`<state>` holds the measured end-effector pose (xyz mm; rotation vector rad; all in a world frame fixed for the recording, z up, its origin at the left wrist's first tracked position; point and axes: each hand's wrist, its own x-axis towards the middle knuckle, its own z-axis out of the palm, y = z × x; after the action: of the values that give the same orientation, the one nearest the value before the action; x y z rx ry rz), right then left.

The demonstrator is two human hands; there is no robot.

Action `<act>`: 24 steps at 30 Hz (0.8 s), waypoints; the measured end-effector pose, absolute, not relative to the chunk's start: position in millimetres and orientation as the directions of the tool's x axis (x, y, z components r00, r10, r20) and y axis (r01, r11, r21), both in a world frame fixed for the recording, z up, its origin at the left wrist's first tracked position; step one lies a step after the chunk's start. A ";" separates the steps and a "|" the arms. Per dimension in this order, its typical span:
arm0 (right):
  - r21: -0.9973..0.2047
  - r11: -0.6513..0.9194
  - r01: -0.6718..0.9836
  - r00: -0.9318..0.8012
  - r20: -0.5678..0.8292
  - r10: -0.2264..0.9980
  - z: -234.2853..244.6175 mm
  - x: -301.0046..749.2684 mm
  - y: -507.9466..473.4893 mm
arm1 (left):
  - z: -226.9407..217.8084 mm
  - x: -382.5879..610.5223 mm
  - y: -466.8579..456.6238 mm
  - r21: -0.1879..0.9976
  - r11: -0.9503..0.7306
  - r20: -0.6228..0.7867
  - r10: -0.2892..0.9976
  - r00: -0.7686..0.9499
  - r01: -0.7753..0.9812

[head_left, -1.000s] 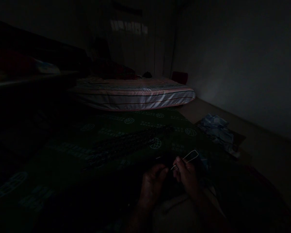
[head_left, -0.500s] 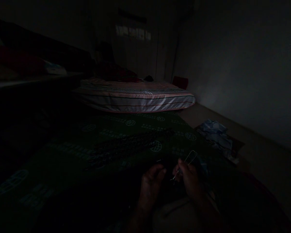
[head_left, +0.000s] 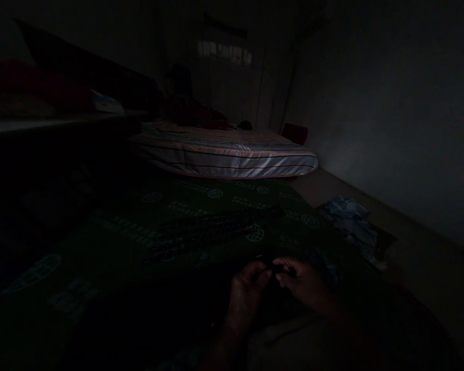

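The scene is very dark. My left hand (head_left: pixel 245 293) is closed in a pinch, thumb against the forefinger; whatever lies between the tips is too dark to name. Close beside it on the right, my right hand (head_left: pixel 303 281) points its thumb and forefinger toward the left fingertips. A dark gap shows between those two fingers, and I see nothing in them. Just beyond the hands lies a small pale sliver (head_left: pixel 259 256). Several long dark braided strands (head_left: pixel 216 226) are spread on the green printed sheet (head_left: pixel 189 206) in front of me. Black shadow or cloth hides what is under my hands.
A mattress with a striped cover (head_left: pixel 232 159) stands behind the green sheet. Crumpled pale blue cloth (head_left: pixel 348 216) lies on the floor at right, near the wall (head_left: pixel 402 129). At left a shelf (head_left: pixel 62 123) carries red cloth (head_left: pixel 50 85) and a pale packet (head_left: pixel 107 103).
The thin wire loop that was in my right hand is no longer visible. That hand has turned inward, its fingertips nearer my left hand. The view has shifted slightly left.
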<state>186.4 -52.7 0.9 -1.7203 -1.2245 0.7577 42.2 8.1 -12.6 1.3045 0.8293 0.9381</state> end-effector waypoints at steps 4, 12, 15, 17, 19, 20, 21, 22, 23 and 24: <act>-0.888 -0.125 0.443 0.235 -0.019 0.972 -0.6 186.9 -46.4 | -12.6 42.0 8.8 0.994 0.051 -0.003 0.899 0.437 -0.099; -0.892 -0.138 0.432 0.149 -0.080 0.986 10.2 185.2 -45.7 | -12.7 41.3 7.5 0.987 0.095 -0.026 0.893 0.450 -0.130; -0.890 -0.128 0.439 0.143 -0.071 0.987 13.3 187.0 -44.4 | -11.1 41.4 8.8 0.989 0.087 -0.023 0.891 0.454 -0.119; -0.886 -0.120 0.447 0.129 -0.069 0.989 15.6 187.6 -43.1 | -7.5 40.7 8.8 0.991 0.087 -0.032 0.887 0.461 -0.098; -0.879 -0.114 0.464 0.094 -0.079 0.992 17.9 188.1 -41.9 | -2.8 39.5 8.0 0.993 0.083 -0.037 0.882 0.470 -0.078; -0.870 -0.111 0.480 0.077 -0.084 0.993 18.8 188.5 -41.5 | -0.5 38.9 7.4 0.994 0.080 -0.038 0.881 0.471 -0.071; -0.859 -0.105 0.500 0.059 -0.087 0.994 19.5 189.3 -41.0 | 1.4 38.4 6.7 0.995 0.081 -0.041 0.880 0.473 -0.065; -0.847 -0.095 0.523 0.038 -0.088 0.995 20.1 190.6 -40.4 | 2.7 38.1 6.1 0.994 0.085 -0.045 0.880 0.473 -0.063; -0.835 -0.083 0.544 0.021 -0.085 0.996 20.8 192.7 -39.6 | 3.3 38.0 5.6 0.994 0.092 -0.051 0.879 0.473 -0.063; -0.824 -0.071 0.562 0.007 -0.081 0.997 21.7 195.8 -38.3 | 3.3 38.0 5.3 0.993 0.098 -0.056 0.880 0.472 -0.065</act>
<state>195.8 -38.3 21.7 -1.6936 -1.6110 0.9380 38.0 5.3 3.3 1.2814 0.8222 0.8310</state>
